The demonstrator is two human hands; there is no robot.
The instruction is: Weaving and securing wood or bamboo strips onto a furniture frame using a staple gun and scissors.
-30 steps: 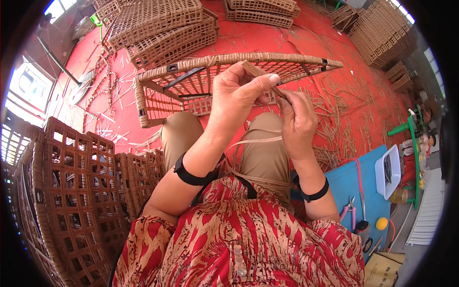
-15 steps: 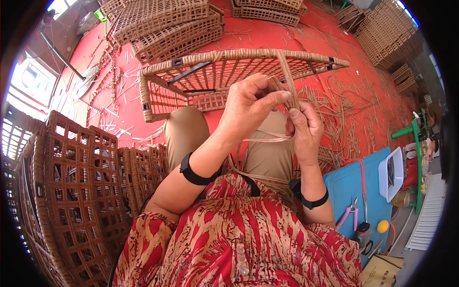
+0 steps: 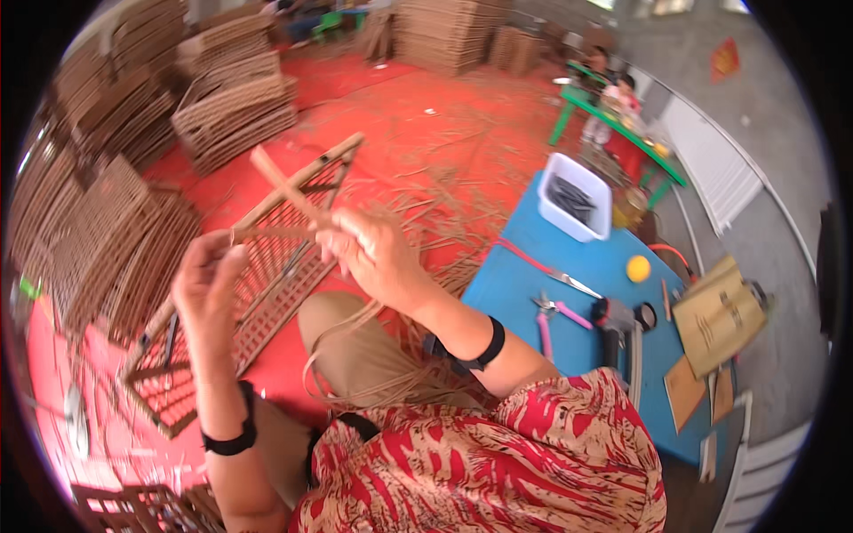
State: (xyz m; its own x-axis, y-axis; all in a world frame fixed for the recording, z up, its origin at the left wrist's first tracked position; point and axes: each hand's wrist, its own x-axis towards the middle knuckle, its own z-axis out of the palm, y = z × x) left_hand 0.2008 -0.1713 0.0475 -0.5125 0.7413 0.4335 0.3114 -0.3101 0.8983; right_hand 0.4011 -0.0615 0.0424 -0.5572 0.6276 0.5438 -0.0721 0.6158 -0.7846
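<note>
My right hand [image 3: 378, 259] is closed on flat tan weaving strips [image 3: 289, 188], which stick out past the fingers toward the upper left. One length runs across to my left hand [image 3: 211, 289], whose fingers are pinched at its end. Behind both hands a woven basket panel [image 3: 289, 258] with a wrapped rim stands slanted on the floor, partly hidden by them. More of the strip hangs in loops [image 3: 342, 342] over my knee below the right hand.
At my right a blue table [image 3: 498, 293] bears pink-handled pliers [image 3: 562, 309], a power tool [image 3: 613, 324], a yellow ball [image 3: 638, 268] and a white bin [image 3: 577, 229] of dark pieces. Stacked woven baskets [image 3: 235, 107] stand behind. Two people sit by a green table [image 3: 613, 120].
My view has swung to the right, bringing more of the blue table in. My hands, close together before, have drawn apart with a strip stretched between them.
</note>
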